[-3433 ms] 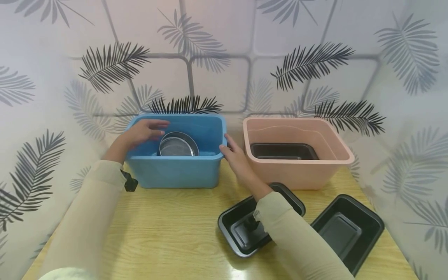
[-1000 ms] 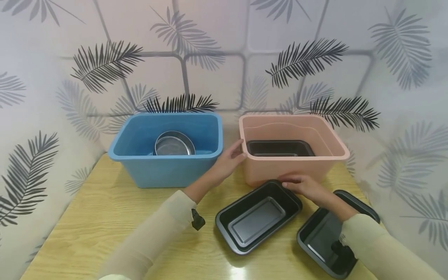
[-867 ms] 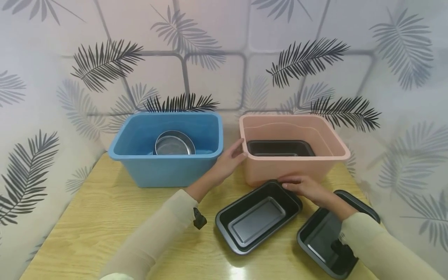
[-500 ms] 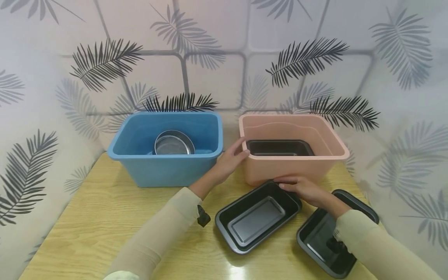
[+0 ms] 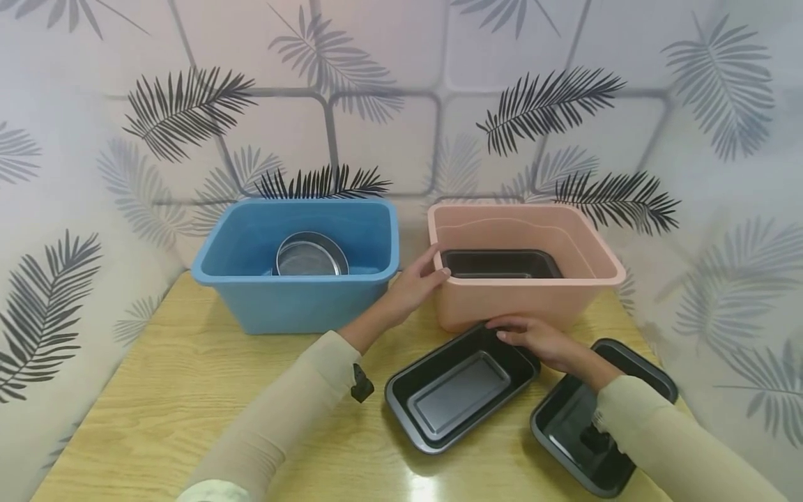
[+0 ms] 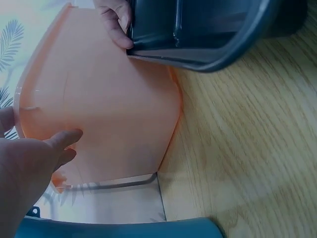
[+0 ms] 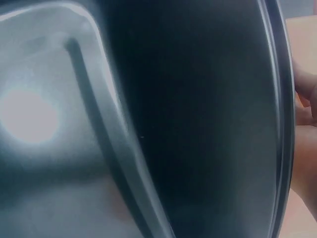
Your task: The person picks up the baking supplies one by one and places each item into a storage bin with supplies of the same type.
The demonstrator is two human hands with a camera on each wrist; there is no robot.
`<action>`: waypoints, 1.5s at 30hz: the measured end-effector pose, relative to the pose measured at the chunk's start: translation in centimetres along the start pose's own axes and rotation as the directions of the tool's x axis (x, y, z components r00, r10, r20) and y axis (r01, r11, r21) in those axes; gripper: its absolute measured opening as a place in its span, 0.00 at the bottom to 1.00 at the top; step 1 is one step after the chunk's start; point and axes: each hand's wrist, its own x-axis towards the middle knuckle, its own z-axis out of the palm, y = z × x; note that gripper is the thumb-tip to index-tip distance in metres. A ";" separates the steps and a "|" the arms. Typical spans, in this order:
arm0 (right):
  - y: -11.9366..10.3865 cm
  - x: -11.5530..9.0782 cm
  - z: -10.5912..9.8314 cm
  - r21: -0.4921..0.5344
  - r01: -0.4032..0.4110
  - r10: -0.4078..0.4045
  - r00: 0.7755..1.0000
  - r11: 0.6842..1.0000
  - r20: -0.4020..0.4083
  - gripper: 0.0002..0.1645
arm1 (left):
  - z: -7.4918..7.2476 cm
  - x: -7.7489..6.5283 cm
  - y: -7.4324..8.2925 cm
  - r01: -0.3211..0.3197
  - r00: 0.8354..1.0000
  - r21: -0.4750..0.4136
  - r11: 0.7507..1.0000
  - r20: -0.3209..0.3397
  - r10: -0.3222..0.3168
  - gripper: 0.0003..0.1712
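My left hand (image 5: 410, 286) holds the left rim of the pink plastic bin (image 5: 502, 303), with the thumb against its outer wall in the left wrist view. My right hand (image 5: 542, 341) pinches the far rim of a dark metal loaf pan (image 5: 458, 394), which lies aslant on the table in front of the bin. Close up in the right wrist view, the same pan (image 7: 213, 124) hides part of the fingers behind its rim. Inside the pink bin sits another dark pan (image 5: 502, 263). A further loaf pan (image 5: 567, 411) lies partly under the right forearm.
A blue plastic bin (image 5: 307, 307) stands to the left of the pink one, with a round metal sieve or tin (image 5: 310, 254) inside. Both bins stand at the back of the wood-grain table (image 5: 207, 390), against a leaf-patterned wall covering (image 5: 389, 77).
Both hands have left the blue bin; the left moved right to the pink bin, the right to the loaf pan. During the last second the right hand slid slightly left along the pan's rim.
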 end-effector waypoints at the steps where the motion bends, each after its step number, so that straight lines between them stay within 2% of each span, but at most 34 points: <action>1: 0.0 0.0 0.1 0.000 0.004 -0.004 1.000 1.000 0.000 0.23 | 0.0 0.0 0.1 0.001 1.000 0.005 1.000 0.005 -0.001 0.38; 7: -0.3 -0.4 0.0 0.014 0.015 -0.015 1.000 1.000 -0.004 0.24 | 0.0 0.0 0.2 0.007 0.999 -0.015 1.000 0.040 -0.007 0.40; 15: -1.1 -1.2 -0.2 0.104 -0.062 0.063 0.998 0.993 -0.008 0.33 | -0.1 0.0 0.4 0.018 0.999 -0.012 1.000 0.045 -0.018 0.40; 20: -1.8 -1.7 0.1 0.140 -0.065 0.068 0.998 0.988 -0.011 0.33 | -0.2 -0.2 0.5 0.013 0.999 -0.009 1.000 0.048 -0.012 0.40; 30: -2.4 -2.8 0.2 0.107 -0.043 0.049 0.998 0.993 -0.050 0.32 | 0.0 -0.1 0.5 -0.008 1.000 0.016 1.000 0.030 0.007 0.40; 35: -2.7 -3.8 -0.1 0.110 -0.005 0.011 0.999 0.994 -0.052 0.32 | 0.1 0.1 0.5 -0.013 0.999 0.031 0.999 0.034 0.012 0.41; 39: -3.3 -4.6 -0.6 0.101 0.037 -0.029 0.997 0.994 -0.078 0.32 | 0.0 0.1 0.4 -0.022 0.999 0.038 0.999 0.039 0.020 0.41; 45: -4.4 -5.8 -2.2 0.061 0.034 -0.028 0.995 0.998 -0.096 0.34 | -0.2 0.1 0.3 -0.031 0.998 0.048 0.998 0.050 0.029 0.41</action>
